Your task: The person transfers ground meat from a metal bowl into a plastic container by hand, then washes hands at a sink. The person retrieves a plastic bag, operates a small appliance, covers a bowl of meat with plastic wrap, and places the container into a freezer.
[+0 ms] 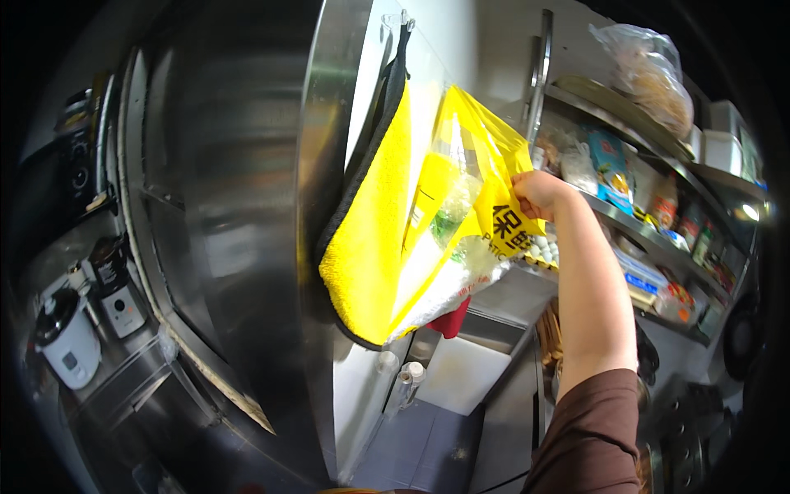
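My right hand [536,196] grips the edge of a yellow plastic bag [494,136] with black printing on it. The bag hangs against a white wall and is pulled out to the right. Clear plastic packaging [460,191] shows inside it, with something green in it. Beside the bag, to its left, a yellow towel with black edging [370,247] hangs from a clear wall hook [404,21]. White, crumpled plastic with red print [469,284] bulges at the bag's lower part. My left hand is out of view.
Metal shelves [629,123] on the right carry bottles and packets. A stainless steel panel [247,216] stands left of the towel. Below are a white cutting board [460,373] and a tiled floor [426,444]. A white rice cooker [71,346] sits on the far left counter.
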Demonstrator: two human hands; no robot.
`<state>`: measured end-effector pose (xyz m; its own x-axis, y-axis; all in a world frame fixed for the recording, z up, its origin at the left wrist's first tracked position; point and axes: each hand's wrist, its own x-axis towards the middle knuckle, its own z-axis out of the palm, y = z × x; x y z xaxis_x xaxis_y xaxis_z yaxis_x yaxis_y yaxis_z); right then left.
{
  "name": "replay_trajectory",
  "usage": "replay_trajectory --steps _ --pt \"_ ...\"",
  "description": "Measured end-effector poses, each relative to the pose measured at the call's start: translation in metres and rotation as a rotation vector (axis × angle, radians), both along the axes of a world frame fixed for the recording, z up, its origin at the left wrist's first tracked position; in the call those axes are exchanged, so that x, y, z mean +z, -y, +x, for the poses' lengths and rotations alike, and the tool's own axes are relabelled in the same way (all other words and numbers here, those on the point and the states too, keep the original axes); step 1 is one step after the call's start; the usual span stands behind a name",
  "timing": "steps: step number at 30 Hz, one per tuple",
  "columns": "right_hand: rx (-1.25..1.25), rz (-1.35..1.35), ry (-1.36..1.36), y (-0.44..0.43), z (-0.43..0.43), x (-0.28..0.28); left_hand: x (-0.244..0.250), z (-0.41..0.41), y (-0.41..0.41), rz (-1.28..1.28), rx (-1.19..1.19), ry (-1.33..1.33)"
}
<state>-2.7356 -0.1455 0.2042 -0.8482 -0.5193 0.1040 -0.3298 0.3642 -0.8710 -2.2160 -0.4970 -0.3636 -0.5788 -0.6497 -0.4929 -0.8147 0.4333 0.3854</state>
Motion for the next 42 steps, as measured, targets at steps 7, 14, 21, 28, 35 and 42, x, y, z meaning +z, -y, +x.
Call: replay_trajectory --steps 7,14,21,28,35,42 --pt "0.469 0.497 0.201 0.016 -0.006 -0.002 -0.021 0.041 -0.073 0.04 0.234 0.104" --pt "0.44 0.824 -0.286 0.037 -0.017 -0.003 -0.032 0.064 -0.146 0.069 0.414 0.114" --pt "0.559 0.916 -0.742 0.034 -0.05 -0.012 -0.032 0.07 -0.178 0.066 0.47 0.102" --pt "0.185 0.216 -0.461 -0.022 0.004 0.014 -0.026 0.087 -0.181 0.049 0.51 0.108" --pt "0.015 -0.647 -0.681 -0.065 0.003 0.005 -0.038 0.069 -0.171 0.028 0.442 0.067" --pt "0.792 -0.43 -0.699 -0.016 0.11 -0.138 0.043 -0.008 -0.195 -0.691 -0.235 -0.472"
